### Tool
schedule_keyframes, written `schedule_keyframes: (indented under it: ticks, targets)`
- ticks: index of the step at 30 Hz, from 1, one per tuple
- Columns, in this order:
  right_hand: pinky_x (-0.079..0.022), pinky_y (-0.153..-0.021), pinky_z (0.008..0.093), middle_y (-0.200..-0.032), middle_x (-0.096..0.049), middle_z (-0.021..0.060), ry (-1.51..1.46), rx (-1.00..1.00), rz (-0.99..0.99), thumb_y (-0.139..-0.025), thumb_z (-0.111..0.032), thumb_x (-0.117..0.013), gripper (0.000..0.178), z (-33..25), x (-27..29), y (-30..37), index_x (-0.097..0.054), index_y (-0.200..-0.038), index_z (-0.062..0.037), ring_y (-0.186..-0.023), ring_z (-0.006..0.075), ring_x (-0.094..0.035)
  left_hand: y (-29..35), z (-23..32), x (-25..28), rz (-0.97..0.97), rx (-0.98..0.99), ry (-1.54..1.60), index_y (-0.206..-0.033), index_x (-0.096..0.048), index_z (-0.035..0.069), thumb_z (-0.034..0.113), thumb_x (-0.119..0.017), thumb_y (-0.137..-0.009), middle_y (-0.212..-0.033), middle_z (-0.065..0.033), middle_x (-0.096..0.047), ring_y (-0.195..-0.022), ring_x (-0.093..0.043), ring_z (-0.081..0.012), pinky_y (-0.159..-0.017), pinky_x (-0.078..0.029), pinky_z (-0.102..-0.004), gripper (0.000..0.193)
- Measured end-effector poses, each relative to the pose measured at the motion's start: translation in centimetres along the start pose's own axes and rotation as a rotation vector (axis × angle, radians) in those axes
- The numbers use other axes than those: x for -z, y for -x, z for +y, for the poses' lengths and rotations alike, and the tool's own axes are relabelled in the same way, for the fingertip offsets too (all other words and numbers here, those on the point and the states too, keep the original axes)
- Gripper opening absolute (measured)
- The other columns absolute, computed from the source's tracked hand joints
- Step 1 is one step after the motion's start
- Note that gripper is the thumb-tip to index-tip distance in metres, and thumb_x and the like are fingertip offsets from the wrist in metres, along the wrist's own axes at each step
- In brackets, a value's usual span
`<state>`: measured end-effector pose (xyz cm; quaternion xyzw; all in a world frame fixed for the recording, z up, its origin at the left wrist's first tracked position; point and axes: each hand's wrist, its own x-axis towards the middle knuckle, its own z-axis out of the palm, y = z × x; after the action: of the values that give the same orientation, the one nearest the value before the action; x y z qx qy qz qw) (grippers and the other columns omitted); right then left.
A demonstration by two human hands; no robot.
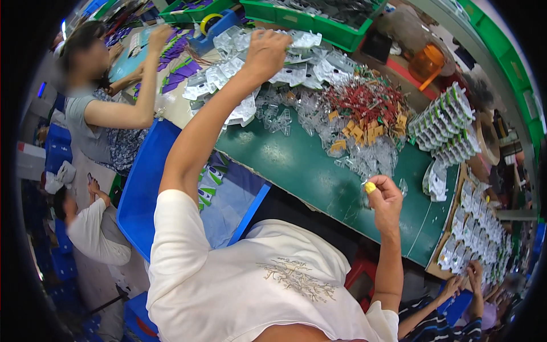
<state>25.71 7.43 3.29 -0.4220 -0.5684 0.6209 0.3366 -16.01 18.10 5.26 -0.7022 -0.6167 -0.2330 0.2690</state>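
My left hand [266, 56] reaches to the far side of the bench, its fingers curled down onto a grey-white moulded plastic housing [306, 41] in a heap of such housings. Nearer to me, over the green bench top, my right hand [386, 200] is closed in a pinch. A yellow finger cover [370, 187] sits on its thumb. At the fingertips is a small clear plastic piece [364, 182], partly hidden. Just beyond that hand lies a pile of small clear plastic parts [370, 159]. Red wires with tan connectors [364, 132] are heaped behind it.
A blue bin [149, 188] with white-and-green parts stands at my left, against the green bench [273, 151]. Stacked housings [443, 122] rise at the right, by a board of housings [476, 228]. Green trays [336, 34] line the back. Co-workers [111, 114] sit on both sides.
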Motion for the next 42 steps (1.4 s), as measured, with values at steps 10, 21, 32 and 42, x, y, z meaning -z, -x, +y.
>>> schedule_keyframes:
  ticks: [10, 21, 32, 42]
  targets:
    - [-0.033, -0.052, 0.0193, -0.074, -0.055, -0.0045, 0.331, 0.054, -0.026, -0.088, -0.001, -0.064, 0.008, 1.5, -0.4, -0.5, -0.064, -0.096, 0.0007, -0.058, 0.0013, -0.041, 18.1, 17.1, 9.5, -0.089, -0.184, 0.498, -0.101, -0.066, 0.009, 0.007, -0.072, -0.073, -0.107, -0.0060, -0.068, -0.112, -0.061, -0.0282, -0.089, -0.045, -0.0425, 0.029]
    - [-0.053, -0.060, 0.0385, -0.089, -0.061, 0.0108, 1.023, 0.576, -0.232, -0.078, -0.001, -0.066, 0.017, 3.3, -7.6, -2.7, -0.062, -0.094, -0.0037, -0.071, 0.0279, -0.065, 20.8, 19.5, 7.9, -0.205, -0.006, 0.674, -0.095, -0.063, 0.006, 0.013, -0.080, -0.072, -0.108, -0.0117, -0.063, -0.108, -0.060, -0.0305, -0.093, -0.047, -0.0452, 0.030]
    - [-0.054, -0.059, 0.0400, -0.092, -0.058, 0.0097, 1.074, 0.635, -0.316, -0.077, 0.003, -0.062, 0.021, 3.2, -7.3, -2.4, -0.062, -0.098, -0.0007, -0.076, 0.0270, -0.066, 15.8, 12.6, 4.5, -0.005, 0.290, 0.633, -0.103, -0.066, 0.001, 0.007, -0.076, -0.077, -0.100, -0.0156, -0.067, -0.092, -0.063, -0.0320, -0.080, -0.050, -0.0391, 0.028]
    - [-0.054, -0.059, 0.0386, -0.096, -0.063, 0.0071, 1.097, 0.586, -0.290, -0.081, 0.000, -0.063, 0.021, 3.1, -6.5, -1.4, -0.066, -0.101, -0.0053, -0.076, 0.0267, -0.068, 16.0, 12.8, 3.6, -0.222, 0.110, 0.597, -0.120, -0.059, 0.002, -0.008, -0.059, -0.081, -0.113, -0.0161, -0.065, -0.097, -0.063, -0.0345, -0.086, -0.048, -0.0438, 0.040]
